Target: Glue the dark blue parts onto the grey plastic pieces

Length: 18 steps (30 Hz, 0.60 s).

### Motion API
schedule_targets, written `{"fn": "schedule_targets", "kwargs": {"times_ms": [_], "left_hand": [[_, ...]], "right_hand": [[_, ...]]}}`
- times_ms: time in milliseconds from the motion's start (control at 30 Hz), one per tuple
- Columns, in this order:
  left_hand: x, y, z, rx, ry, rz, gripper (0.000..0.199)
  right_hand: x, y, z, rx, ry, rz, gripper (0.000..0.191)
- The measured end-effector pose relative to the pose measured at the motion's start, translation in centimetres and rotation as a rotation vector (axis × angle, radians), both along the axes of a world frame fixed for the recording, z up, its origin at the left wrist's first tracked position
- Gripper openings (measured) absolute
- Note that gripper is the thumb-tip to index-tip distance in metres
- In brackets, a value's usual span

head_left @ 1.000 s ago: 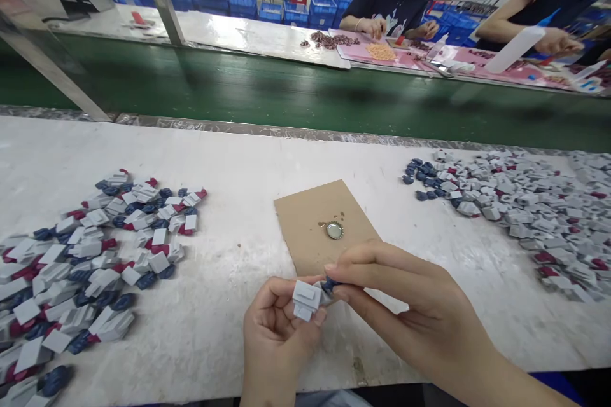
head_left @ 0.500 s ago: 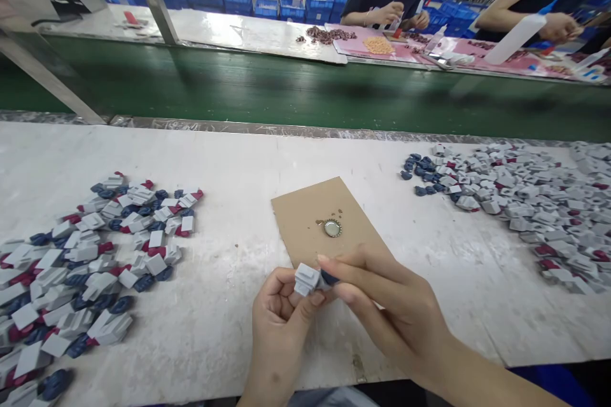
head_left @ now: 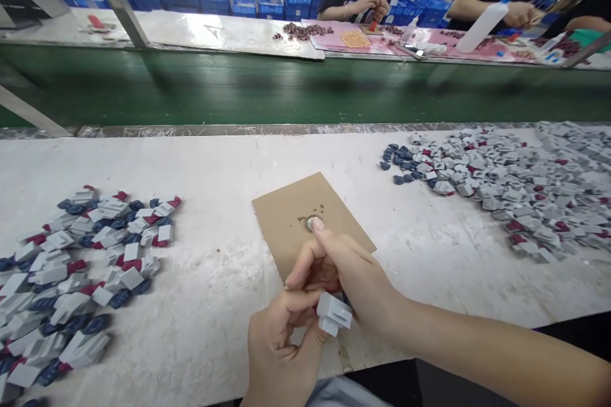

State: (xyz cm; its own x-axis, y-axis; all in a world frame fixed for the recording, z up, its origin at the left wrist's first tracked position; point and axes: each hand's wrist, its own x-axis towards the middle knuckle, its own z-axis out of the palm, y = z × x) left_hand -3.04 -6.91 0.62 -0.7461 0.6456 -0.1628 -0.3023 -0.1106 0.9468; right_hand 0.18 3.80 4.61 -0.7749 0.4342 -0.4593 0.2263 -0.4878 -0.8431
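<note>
Low over the near edge of the worktop, my left hand (head_left: 284, 346) pinches a light grey blocky plastic part (head_left: 334, 313) between thumb and fingers. A bit of dark blue shows behind the part, against my right palm. My right hand (head_left: 356, 270) crosses in front, its fingers curled close to the left fingertips; whatever they hold is hidden. One digit of it stretches forward, its tip over the bottle cap (head_left: 309, 224) and covering most of it. The cap lies on a brown cardboard square (head_left: 274, 213), with small brown specks around it.
Left on the white worktop (head_left: 205, 305) lies a pile of grey, dark blue and maroon parts (head_left: 62, 292). Another heap of mostly grey parts (head_left: 496, 178) spreads at the right. Beyond runs a green conveyor belt (head_left: 248, 86), with co-workers' hands (head_left: 375, 5) at a far bench.
My right hand has left the pinch at the part's dark blue piece and reached forward to the bottle cap. The grey part has shifted slightly right and nearer me. The view has turned right.
</note>
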Motion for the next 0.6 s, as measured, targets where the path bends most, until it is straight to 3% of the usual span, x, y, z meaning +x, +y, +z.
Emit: {"fn": "schedule_targets", "kwargs": {"times_ms": [167,300,400,500,600], "left_hand": [[0.7,0.1,-0.4,0.008,-0.071,0.036,0.014],[-0.1,0.6,-0.1,0.027,-0.326,-0.121,0.012],[-1.1,0.5,0.2,0.046,-0.519,-0.197,0.015],[-2.0,0.0,0.2,0.124,-0.693,-0.216,0.014],[-2.8,-0.5,0.0,0.194,-0.859,-0.187,0.019]], "right_hand": [[0.5,-0.3,-0.8,-0.006,-0.065,-0.048,0.065],[0.5,0.1,-1.5,0.034,-0.055,-0.027,0.068],[1.6,1.6,-1.5,0.161,-0.009,-0.033,0.068],[4.6,4.2,-1.8,0.421,0.011,-0.276,0.064],[8.8,7.7,-3.5,0.609,-0.142,-0.542,0.065]]}}
